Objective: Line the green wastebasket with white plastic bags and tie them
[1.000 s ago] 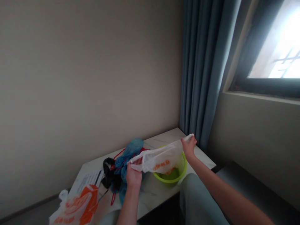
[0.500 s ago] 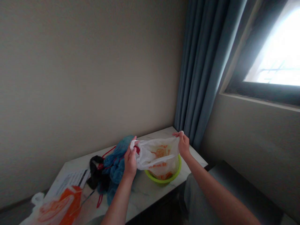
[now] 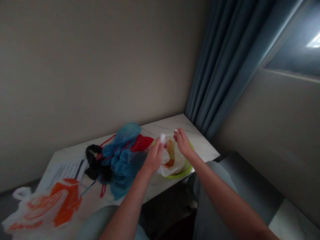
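A white plastic bag (image 3: 178,160) with orange print hangs gathered between my hands, over a lime-green basket (image 3: 177,175). My left hand (image 3: 155,155) is closed round one bunched end, whose white tip pokes up above the thumb. At the other side my right hand (image 3: 183,141) pinches a bit of the same bag with its fingertips. The bag hides most of the basket's inside. Just left of my left hand lie a red bag (image 3: 142,143) and a heap of crumpled blue bags (image 3: 125,160).
A black bag (image 3: 96,163) and a printed sheet (image 3: 63,171) lie left on the marble-patterned table (image 3: 172,120). Another white-and-orange bag (image 3: 47,205) is at the front left. A blue curtain (image 3: 220,66) hangs behind the right corner, beside a dark bench (image 3: 245,180).
My hands have come closer together, and the bag stretched wide between them is now bunched up. The view has shifted, and the red bag shows more fully.
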`<state>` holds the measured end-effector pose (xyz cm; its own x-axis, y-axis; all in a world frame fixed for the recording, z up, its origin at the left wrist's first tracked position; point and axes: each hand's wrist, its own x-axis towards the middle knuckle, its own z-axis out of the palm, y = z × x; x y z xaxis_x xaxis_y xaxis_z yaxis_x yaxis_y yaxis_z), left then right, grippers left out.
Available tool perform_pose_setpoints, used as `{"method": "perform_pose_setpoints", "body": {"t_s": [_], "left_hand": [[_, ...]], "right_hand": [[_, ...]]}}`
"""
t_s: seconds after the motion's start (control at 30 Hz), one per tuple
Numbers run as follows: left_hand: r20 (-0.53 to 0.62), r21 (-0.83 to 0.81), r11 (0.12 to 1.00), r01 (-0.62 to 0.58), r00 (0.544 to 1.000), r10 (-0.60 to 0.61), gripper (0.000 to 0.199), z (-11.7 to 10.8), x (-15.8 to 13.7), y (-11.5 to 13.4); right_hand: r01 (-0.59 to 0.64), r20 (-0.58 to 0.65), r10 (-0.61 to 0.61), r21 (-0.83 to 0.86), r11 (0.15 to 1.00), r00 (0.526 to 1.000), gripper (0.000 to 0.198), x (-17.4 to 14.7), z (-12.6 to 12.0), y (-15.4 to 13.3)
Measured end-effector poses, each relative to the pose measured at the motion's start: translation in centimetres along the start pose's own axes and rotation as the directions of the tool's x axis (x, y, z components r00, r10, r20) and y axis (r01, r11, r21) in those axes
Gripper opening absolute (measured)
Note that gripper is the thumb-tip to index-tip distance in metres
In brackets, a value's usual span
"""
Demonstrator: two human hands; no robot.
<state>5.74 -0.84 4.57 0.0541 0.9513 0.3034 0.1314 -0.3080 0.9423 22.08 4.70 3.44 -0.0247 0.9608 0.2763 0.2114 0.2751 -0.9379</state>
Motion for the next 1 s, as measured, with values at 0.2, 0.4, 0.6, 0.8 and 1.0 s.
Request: {"method": "perform_pose_setpoints", "body": {"t_s": [0.2,0.4,0.6,0.8,1.0], "left_hand": [[0.091,0.207,0.976,-0.063,0.995,0.045,0.024,0.7,0.1,-1.2],[0.134,0.303,0.945,-0.124,0.987,0.087,0.017,1.3,0.0,-2.1],[0.129,0.346,0.907,-0.242,0.969,0.209,0.006,1.5,-0.3,-3.3],[0.052,0.304,0.904,-0.302,0.952,0.3,0.004,1.6,0.2,-3.5],[-0.046,0.303,0.929,-0.215,0.97,0.239,0.009,1.0,0.5,-2.9]], "right_hand": [[0.027,0.103,-0.024,-0.032,0.999,0.994,0.02,-0.5,1.2,0.2],[0.085,0.226,-0.076,-0.031,0.996,0.971,0.028,0.1,1.3,1.2],[0.068,0.239,-0.044,-0.092,0.993,0.97,0.043,-0.4,1.0,1.1],[0.142,0.296,-0.096,-0.136,0.981,0.95,0.03,-0.9,1.0,1.4],[0.159,0.423,-0.162,0.041,0.986,0.892,0.021,-1.4,0.8,0.6]]}}
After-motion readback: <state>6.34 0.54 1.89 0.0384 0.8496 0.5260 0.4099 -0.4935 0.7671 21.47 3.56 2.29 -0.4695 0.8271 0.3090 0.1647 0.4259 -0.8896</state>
